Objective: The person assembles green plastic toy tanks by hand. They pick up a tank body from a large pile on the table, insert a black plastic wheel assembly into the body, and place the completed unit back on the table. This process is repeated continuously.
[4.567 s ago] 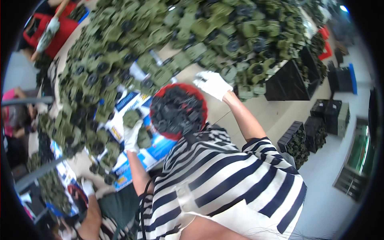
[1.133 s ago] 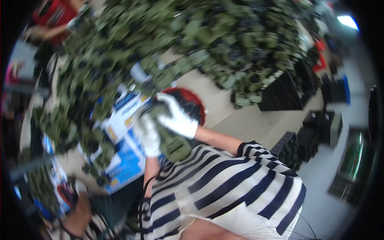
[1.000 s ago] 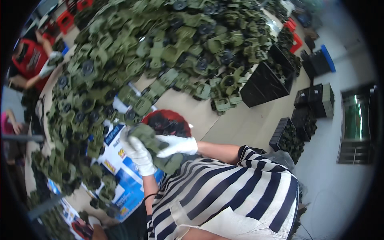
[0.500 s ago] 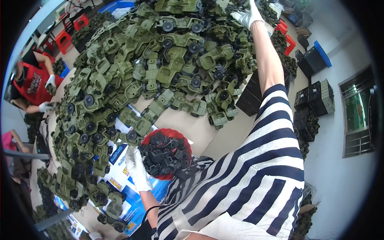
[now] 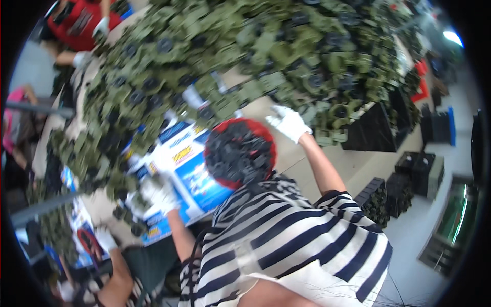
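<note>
My right hand [image 5: 289, 124], in a white glove, hovers just right of a red basin [image 5: 273, 148] with its fingers apart and nothing visible in them. Small black plastic parts [image 5: 238, 151] fill the basin, which sits close against my striped top. My left hand [image 5: 159, 195], gloved too, is lower left over the blue and white printed sheet [image 5: 197, 179]. Motion smears its fingers, so I cannot make out whether they grip anything. Beside it are olive-green toy vehicle bodies [image 5: 120, 184]. A large heap of green toy vehicles [image 5: 204, 46] with black wheels covers the table beyond.
A black crate [image 5: 376, 128] stands right of the heap. More dark crates [image 5: 417, 169] are on the floor at the right. A co-worker in a red apron [image 5: 79, 23] works at the far left; another person's gloved hand [image 5: 106, 239] shows at lower left.
My right hand has come back from the far side of the heap to beside the basin. My left hand has left the basin's edge toward the lower left. The whole view has shifted.
</note>
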A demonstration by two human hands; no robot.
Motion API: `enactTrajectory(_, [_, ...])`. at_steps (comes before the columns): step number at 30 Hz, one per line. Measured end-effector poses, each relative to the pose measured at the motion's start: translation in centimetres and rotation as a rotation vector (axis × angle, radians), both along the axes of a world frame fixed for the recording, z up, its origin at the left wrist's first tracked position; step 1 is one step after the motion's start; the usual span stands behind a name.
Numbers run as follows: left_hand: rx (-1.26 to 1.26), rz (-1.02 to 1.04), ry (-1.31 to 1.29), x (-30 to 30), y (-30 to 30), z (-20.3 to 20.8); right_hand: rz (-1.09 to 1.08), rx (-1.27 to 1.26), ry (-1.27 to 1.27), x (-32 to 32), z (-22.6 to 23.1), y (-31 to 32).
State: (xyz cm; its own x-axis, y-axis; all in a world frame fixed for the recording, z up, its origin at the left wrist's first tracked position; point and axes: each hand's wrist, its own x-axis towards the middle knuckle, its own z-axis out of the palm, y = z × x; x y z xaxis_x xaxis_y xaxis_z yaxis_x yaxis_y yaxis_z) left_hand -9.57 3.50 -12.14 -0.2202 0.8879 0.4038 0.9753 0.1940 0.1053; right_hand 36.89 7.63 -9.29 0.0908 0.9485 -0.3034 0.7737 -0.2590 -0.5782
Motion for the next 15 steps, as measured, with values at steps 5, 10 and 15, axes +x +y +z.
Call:
enactTrajectory(5, [-0.106, -0.242, -0.230, 7.9, 0.2, -0.4, 0.017, -0.032, -0.006, -3.5, -2.6, 1.1])
enactTrajectory(10, [-0.266, -0.398, -0.446, 8.6, 0.0, 0.8, -0.081, 0.046, 0.144, -2.5, -4.7, 1.2])
enactTrajectory(15, [-0.291, -0.390, -0.454, 6.7, -1.8, 0.2, -0.014, 0.031, 0.032, -3.9, -1.2, 0.5])
